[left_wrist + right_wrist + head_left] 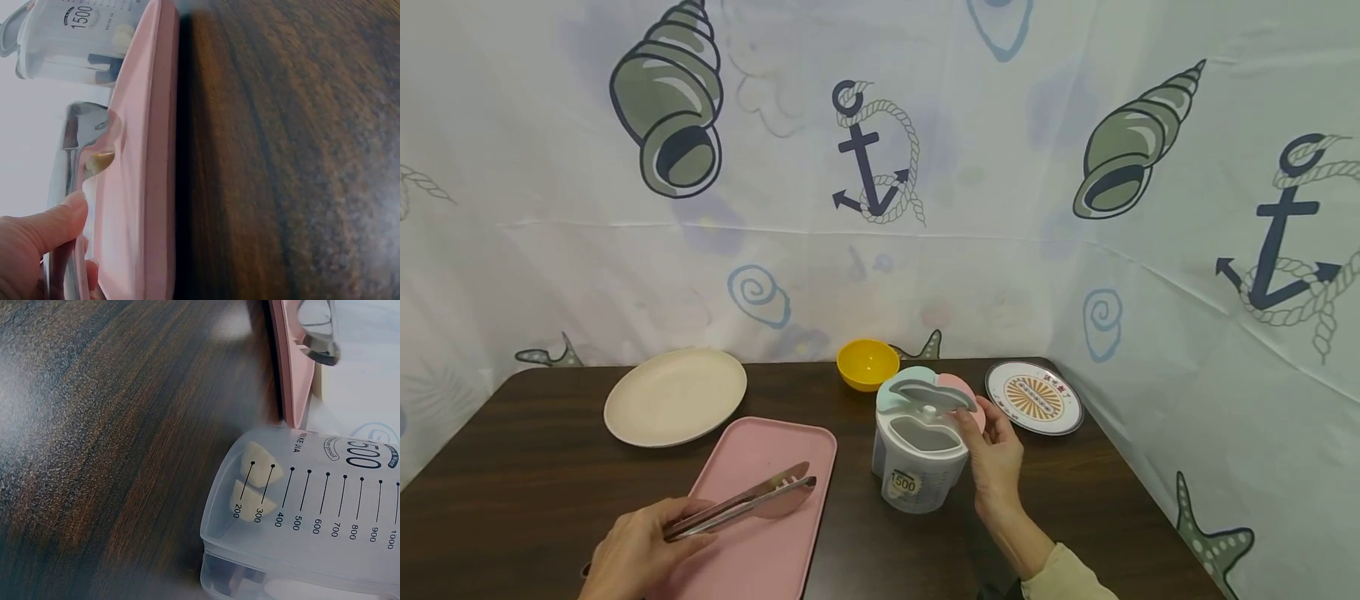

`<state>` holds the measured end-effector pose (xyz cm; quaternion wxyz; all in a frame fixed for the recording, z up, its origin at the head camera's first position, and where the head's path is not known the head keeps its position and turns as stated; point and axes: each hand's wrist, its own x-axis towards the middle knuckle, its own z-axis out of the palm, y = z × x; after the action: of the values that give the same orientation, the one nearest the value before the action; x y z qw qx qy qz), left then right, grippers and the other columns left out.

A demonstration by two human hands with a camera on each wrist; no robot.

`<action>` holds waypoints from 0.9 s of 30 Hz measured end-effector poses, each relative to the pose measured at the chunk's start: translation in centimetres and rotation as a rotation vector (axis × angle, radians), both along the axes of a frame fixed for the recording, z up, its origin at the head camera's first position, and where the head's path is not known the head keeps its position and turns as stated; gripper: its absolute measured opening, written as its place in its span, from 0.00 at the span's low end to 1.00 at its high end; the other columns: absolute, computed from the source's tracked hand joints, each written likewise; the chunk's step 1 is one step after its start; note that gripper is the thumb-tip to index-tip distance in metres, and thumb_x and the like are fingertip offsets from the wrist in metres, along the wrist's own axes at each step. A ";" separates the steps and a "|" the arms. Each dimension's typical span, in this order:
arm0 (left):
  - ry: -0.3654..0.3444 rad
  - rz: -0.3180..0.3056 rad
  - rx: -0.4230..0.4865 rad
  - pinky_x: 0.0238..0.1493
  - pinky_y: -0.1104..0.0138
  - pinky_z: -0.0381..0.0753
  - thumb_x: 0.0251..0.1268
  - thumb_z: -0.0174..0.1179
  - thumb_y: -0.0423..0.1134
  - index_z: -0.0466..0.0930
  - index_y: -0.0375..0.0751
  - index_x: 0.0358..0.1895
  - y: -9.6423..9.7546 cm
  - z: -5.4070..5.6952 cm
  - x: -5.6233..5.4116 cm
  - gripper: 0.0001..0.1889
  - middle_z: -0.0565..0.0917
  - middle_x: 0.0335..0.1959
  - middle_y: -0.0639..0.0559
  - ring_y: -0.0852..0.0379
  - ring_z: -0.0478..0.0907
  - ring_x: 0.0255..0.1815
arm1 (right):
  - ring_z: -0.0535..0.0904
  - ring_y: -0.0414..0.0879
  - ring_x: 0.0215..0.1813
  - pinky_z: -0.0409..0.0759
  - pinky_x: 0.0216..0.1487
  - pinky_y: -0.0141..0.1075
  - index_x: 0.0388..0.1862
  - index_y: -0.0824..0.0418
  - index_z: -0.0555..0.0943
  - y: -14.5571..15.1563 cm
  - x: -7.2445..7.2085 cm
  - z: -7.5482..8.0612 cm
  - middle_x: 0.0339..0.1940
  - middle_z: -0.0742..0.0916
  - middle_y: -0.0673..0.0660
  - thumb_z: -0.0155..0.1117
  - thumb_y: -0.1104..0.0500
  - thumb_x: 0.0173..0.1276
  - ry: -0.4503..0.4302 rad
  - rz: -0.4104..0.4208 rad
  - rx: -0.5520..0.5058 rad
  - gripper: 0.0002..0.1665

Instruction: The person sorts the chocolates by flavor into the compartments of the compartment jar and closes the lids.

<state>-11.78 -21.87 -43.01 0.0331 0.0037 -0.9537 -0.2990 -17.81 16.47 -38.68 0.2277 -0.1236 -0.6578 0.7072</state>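
Observation:
My left hand point(638, 546) grips metal tongs point(741, 504) above a pink tray point(760, 550). In the left wrist view a small yellowish patch point(99, 164) shows by the tong tips; I cannot tell if it is a piece of food or a reflection. To the right stands a clear divided storage container point(917, 487) marked 1500, with a lid in mint, pink and grey. Its grey flap point(934, 393) is raised over an opening. My right hand point(997, 458) holds the flap's right side with thumb and fingers. Pale wedge-shaped pieces point(259, 465) lie inside the container's bottom.
A cream oval plate point(676, 398) lies at the back left. Behind the container sits a yellow bowl point(868, 364), and a white patterned plate point(1034, 397) is at the back right. The dark wooden table point(505, 500) meets a printed cloth backdrop behind and on the right.

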 end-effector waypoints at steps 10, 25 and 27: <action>0.405 -0.105 0.264 0.22 0.74 0.70 0.39 0.76 0.43 0.85 0.55 0.37 3.9 2.9 -1.1 0.16 0.84 0.26 0.63 0.72 0.72 0.22 | 0.77 0.35 0.46 0.74 0.44 0.20 0.59 0.67 0.73 0.0 0.0 0.2 0.49 0.81 0.56 0.68 0.58 0.61 -0.001 0.003 0.000 0.29; 0.497 -0.298 0.347 0.16 0.75 0.63 0.39 0.77 0.40 0.86 0.55 0.41 12.7 6.0 -3.9 0.20 0.85 0.28 0.61 0.69 0.66 0.17 | 0.77 0.32 0.41 0.75 0.41 0.20 0.59 0.69 0.73 -0.3 0.2 0.0 0.39 0.82 0.45 0.67 0.61 0.62 0.026 0.015 -0.028 0.27; 0.498 -0.293 0.336 0.16 0.75 0.63 0.38 0.77 0.40 0.86 0.55 0.42 13.0 6.1 -3.9 0.21 0.85 0.29 0.61 0.69 0.67 0.17 | 0.77 0.32 0.42 0.75 0.42 0.20 0.59 0.69 0.73 -0.2 0.2 0.0 0.40 0.82 0.45 0.67 0.61 0.62 0.026 0.017 -0.030 0.27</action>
<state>-15.69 -8.91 -36.88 0.2206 -0.2014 -0.8441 -0.4453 -17.64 16.29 -38.69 0.2283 -0.1121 -0.6450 0.7206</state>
